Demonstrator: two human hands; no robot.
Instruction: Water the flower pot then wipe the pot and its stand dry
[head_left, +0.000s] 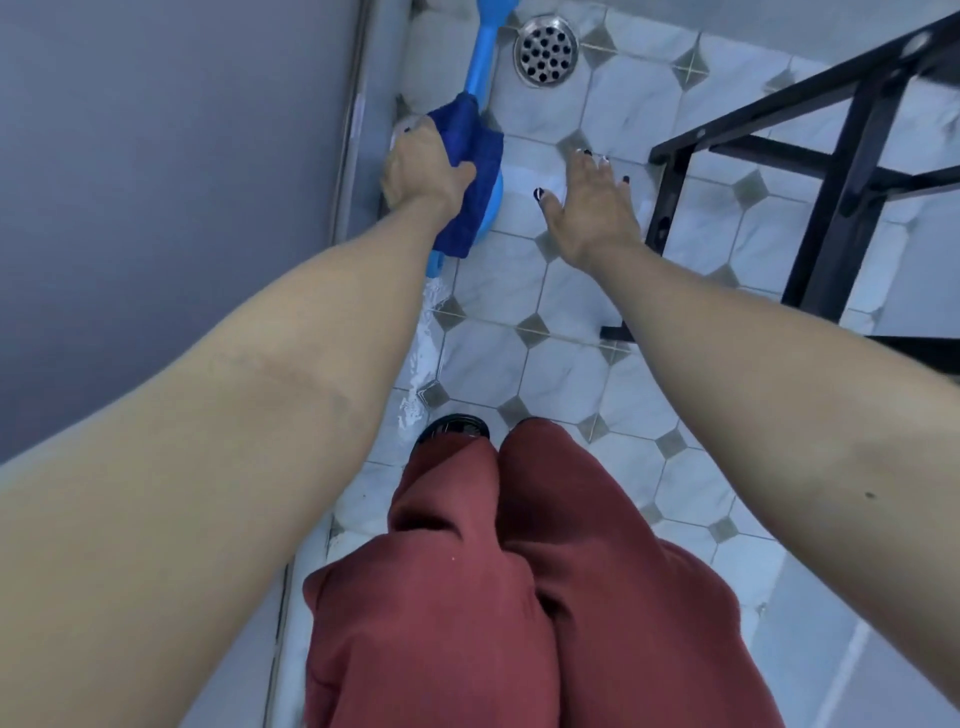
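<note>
Your left hand (423, 171) grips the blue cloth (470, 171) over what seems a watering can (480, 57) (right hand (589, 208) spread, empty); next, wipe the black stand (841, 171).

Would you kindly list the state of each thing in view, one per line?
left hand: closed on the blue cloth, palm down
right hand: open, fingers spread, holding nothing
blue cloth: bunched, draped over the watering can
watering can: on the floor by the wall, mostly covered
floor drain: uncovered
tiled floor: wet along the wall
black stand: upright on the floor, untouched
</note>
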